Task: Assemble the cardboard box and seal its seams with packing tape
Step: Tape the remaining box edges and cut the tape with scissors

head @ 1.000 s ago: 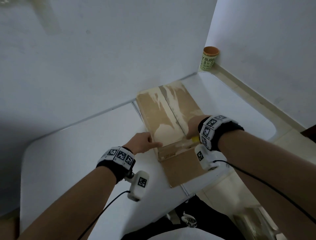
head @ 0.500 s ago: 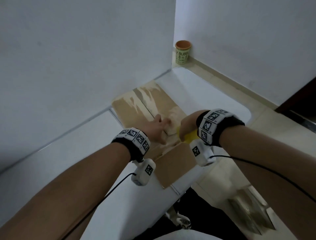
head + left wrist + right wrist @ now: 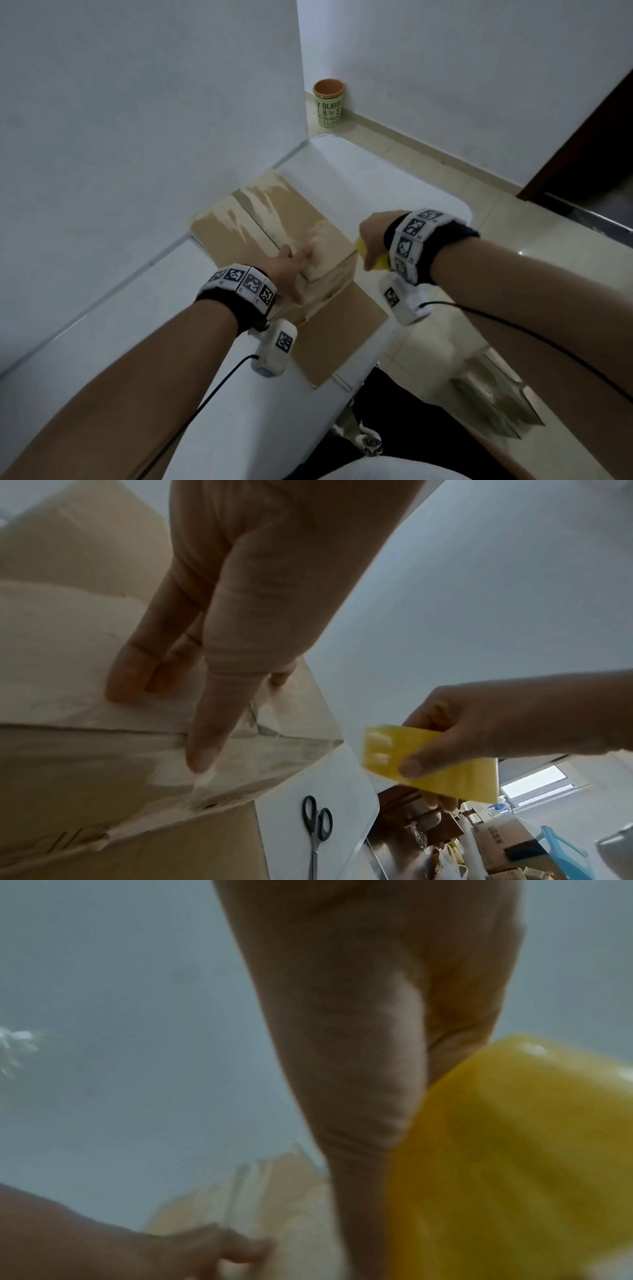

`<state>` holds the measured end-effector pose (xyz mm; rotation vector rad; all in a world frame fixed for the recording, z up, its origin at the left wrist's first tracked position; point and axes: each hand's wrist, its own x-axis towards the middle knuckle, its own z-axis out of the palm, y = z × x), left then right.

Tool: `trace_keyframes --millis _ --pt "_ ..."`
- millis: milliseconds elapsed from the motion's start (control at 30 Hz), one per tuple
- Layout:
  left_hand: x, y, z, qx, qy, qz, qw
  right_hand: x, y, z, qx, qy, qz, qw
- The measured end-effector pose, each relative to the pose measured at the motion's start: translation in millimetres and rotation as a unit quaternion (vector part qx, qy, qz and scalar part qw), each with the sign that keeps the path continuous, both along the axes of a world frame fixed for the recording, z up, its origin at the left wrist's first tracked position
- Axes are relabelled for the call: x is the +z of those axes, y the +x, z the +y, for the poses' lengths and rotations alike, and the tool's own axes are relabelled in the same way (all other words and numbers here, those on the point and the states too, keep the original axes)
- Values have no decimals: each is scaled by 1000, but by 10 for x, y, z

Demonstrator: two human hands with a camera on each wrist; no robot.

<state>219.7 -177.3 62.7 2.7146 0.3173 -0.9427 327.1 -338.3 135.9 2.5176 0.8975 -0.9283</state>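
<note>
right hand [image 3: 377,1015] holding yellow scraper [image 3: 514,1164], blurred box [image 3: 274,1191]

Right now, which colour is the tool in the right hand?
Yellow; the tool shows best in the left wrist view.

Both forearms are bare, with no sleeves. Each wrist wears a black band [image 3: 236,301] ringed with white square tiles printed with black-and-white coded markers. Below each band hangs a small white camera unit [image 3: 274,349] bearing one such marker, and a thin black cable [image 3: 219,383] trails from it along the arm. The right wrist's band [image 3: 421,240] and unit [image 3: 404,301] look alike.
</note>
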Motion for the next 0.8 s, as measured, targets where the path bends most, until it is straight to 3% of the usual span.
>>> trace_keyframes --millis 200,467,567,800 --pt "83 -35 -27 -5 21 6 1000 -124 80 -95 -24 37 -54 998" --pt "143 251 -173 -78 110 -17 991 -242 192 -119 33 38 -88 995" --pt "112 540 -269 -128 71 -75 986 -290 316 -125 47 40 -101 993" --pt "-13 816 -343 -160 39 -39 986 -358 502 -165 11 35 -52 998"
